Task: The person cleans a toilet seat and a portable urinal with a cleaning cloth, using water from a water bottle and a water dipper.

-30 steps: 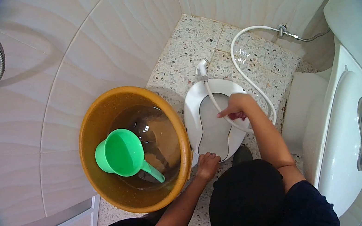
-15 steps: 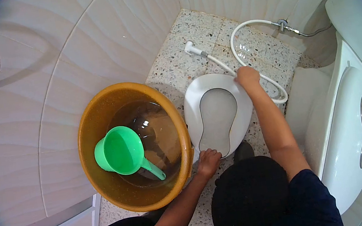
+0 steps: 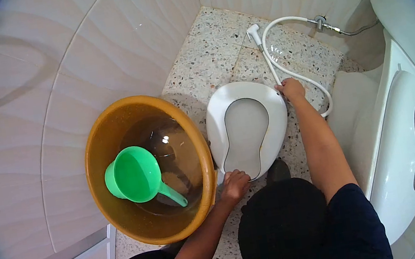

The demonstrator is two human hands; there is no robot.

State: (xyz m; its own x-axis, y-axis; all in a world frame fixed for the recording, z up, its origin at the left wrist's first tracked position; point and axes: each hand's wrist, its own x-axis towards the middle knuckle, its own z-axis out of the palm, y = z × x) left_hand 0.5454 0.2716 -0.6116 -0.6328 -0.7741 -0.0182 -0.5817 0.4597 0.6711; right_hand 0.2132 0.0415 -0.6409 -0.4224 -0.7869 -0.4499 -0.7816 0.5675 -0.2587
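Your hands are working two things at once: the left hand (image 3: 236, 185) is curled over the near end of the white bedpan (image 3: 276, 114), while the right hand (image 3: 291, 88) is closed round the white hose (image 3: 271, 66) just beside the bedpan's far right rim; you cannot tell from this view whether its fingers also touch that rim. The bedpan lies between the yellow tub (image 3: 103, 129) on the left and the toilet (image 3: 396, 155) on the right, close in front of you, with your dark shoe (image 3: 277, 171) at its near right side. To handle this well, hold the near end firmly with the left hand so that the bedpan stays level, since a wet rim may well be slippery; whether the grey hollow holds liquid is hard to tell. The sprayer head (image 3: 253, 30) hangs out loosely beyond your right hand, over the speckled floor (image 3: 197, 58), and may swing, so a grip nearer to it would give better aim. Leave slack in the loop running far right to the wall valve (image 3: 320, 22), and mind the tub, where the green dipper (image 3: 142, 177) sits: its rim leaves little elbow room.
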